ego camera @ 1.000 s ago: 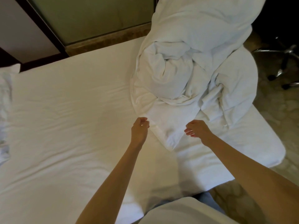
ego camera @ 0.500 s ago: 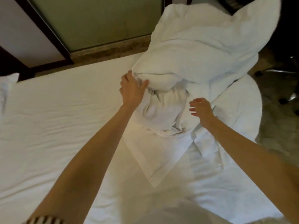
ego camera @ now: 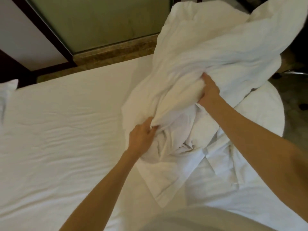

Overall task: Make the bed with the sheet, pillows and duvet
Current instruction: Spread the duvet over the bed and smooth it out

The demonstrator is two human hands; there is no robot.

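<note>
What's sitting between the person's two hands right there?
In the head view, only a bunched roll of the white duvet stretches from the left hand to the right hand. Both hands grip it.

Duvet: white, crumpled, sitting as a tall bunched heap on the right part of the bed, with its upper mass rising up and away to the right. One flat pointed corner is lying spread on the sheet below the heap. The left hand is gripping a fold at the heap's lower left; the right hand is gripping a bunched roll higher up.

Sheet: white, lying flat over the mattress, showing shallow wrinkles.

Pillow: white, showing only partly at the far left edge.
</note>
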